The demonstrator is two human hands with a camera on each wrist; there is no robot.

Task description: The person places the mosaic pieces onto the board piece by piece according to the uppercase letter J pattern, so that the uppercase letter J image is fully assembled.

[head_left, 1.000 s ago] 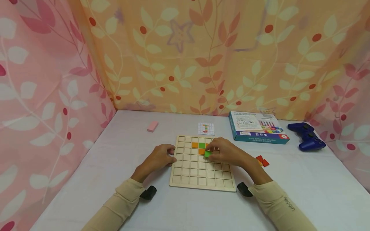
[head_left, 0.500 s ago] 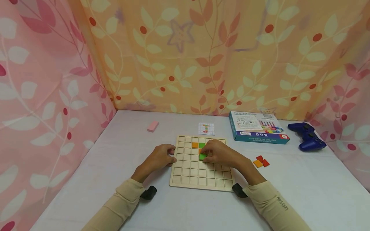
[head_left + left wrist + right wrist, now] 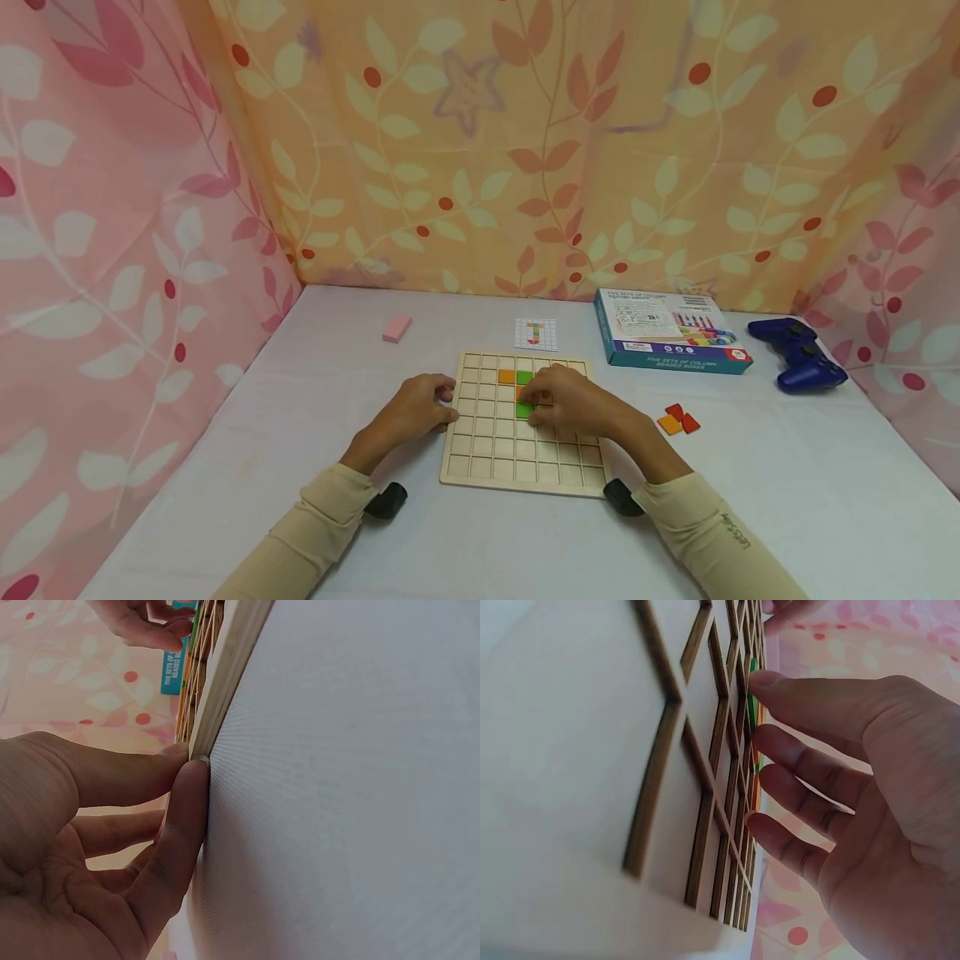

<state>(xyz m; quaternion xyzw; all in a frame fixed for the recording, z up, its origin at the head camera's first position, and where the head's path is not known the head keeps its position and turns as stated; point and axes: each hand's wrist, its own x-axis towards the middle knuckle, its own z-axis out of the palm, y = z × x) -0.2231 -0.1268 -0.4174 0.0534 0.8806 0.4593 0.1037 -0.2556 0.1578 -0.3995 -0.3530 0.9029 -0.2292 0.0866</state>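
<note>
A wooden grid board [image 3: 487, 471] lies on the table. My left hand [image 3: 412, 408] holds its left edge, with thumb and finger against the rim in the left wrist view. My right hand [image 3: 573, 400] is over the board's middle, fingers lightly bent. Its thumb and a fingertip touch a green square tile [image 3: 522, 411] that lies in a cell. Above that tile are an orange tile [image 3: 520, 392], partly covered by the fingers, and another green tile [image 3: 524, 377]. A further orange tile [image 3: 507, 377] sits in the top line of tiles. My right hand hides the cells to the right.
Right of the board lie an orange tile [image 3: 670, 425] and two red pieces [image 3: 690, 423]. Behind it is a pattern card [image 3: 536, 333]. A game box [image 3: 671, 333], a blue game controller [image 3: 798, 354] and a pink block [image 3: 397, 327] stand farther back.
My right hand has moved slightly left with the green tile, which is now flat in a cell below the orange one. The left hand has stayed at the board's edge.
</note>
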